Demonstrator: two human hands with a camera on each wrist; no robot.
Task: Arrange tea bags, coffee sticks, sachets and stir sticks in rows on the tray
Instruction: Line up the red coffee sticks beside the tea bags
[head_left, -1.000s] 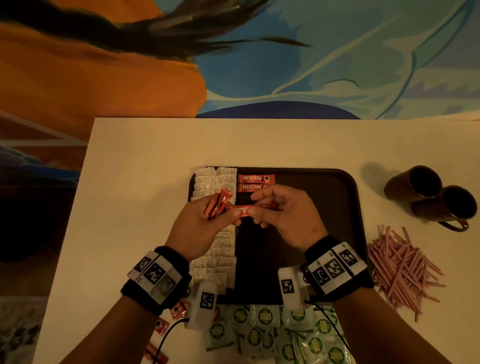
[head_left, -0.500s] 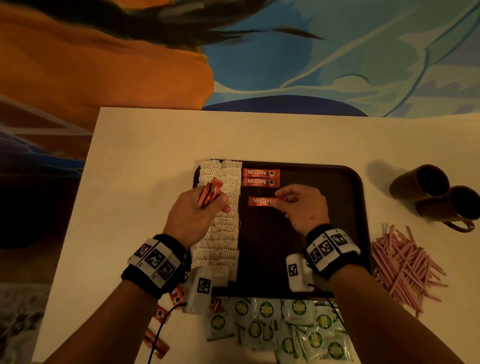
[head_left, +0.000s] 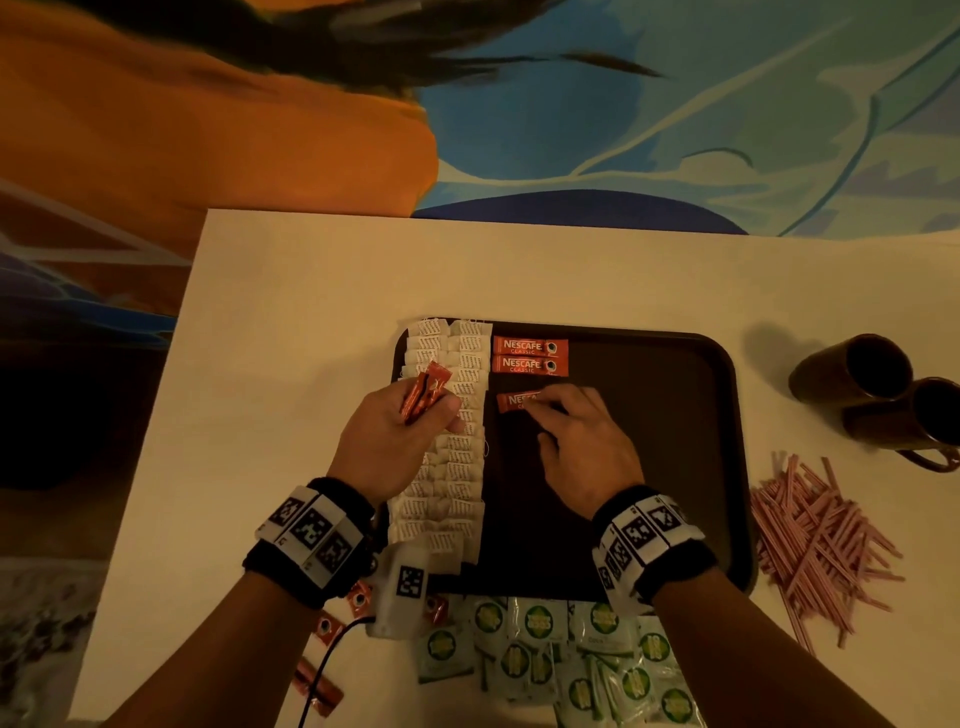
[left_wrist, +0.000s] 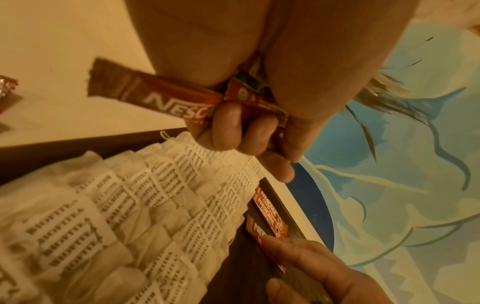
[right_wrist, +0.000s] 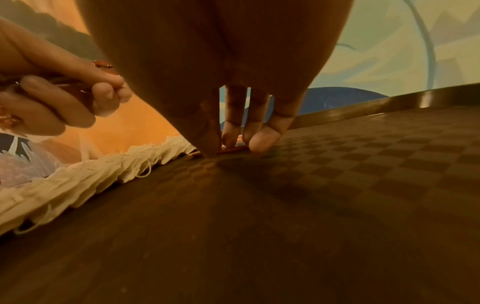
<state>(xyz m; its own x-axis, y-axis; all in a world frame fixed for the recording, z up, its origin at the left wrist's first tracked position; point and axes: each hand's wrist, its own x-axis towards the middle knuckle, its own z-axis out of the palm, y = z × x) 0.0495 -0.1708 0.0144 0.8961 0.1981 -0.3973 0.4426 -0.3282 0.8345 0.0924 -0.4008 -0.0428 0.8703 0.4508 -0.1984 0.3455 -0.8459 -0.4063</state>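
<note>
- Right hand (head_left: 582, 441) presses straight fingertips (right_wrist: 262, 142) on third stick (head_left: 514, 401), flat on tray (head_left: 675, 467).
- Left hand (head_left: 389, 441) clutches spare sticks (head_left: 426, 389) over tea bags (head_left: 457, 467).

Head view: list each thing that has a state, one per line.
tray: on table, partly filled
tea bags: laid in two columns along tray's left side
placed coffee sticks: two, flat, parallel
third coffee stick: on tray, right hand fingertips on it
spare coffee sticks: gripped in left hand
mugs: tipped on their sides
stir sticks: loose pile off tray
green sachets: heaped off tray
</note>
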